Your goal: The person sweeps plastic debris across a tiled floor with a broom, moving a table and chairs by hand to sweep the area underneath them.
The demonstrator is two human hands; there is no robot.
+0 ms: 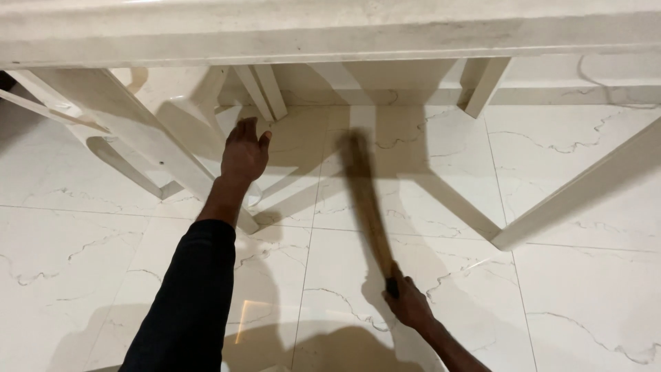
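- Under the table (330,34), on the tile floor (103,262): both hands at work, seen from above
- Left hand (244,153): stretched forward from a dark sleeve (186,303), back of hand up, fingers straight and close together, thumb held apart; it lies against the slanted table leg (138,138) left of table centre, contact with the leg likely but not certain
- Right hand (407,303): nearer the camera than the table, fingers curled tight round the lower end of the broom (365,200)
- Broom: brown, long, blurred by motion; it runs from the right hand up and slightly left toward the table edge, its far end just right of the left hand and over the floor
- White chair (103,148): beneath the table, left of the left hand
- Further table legs (571,193): right of the broom, well apart from both hands
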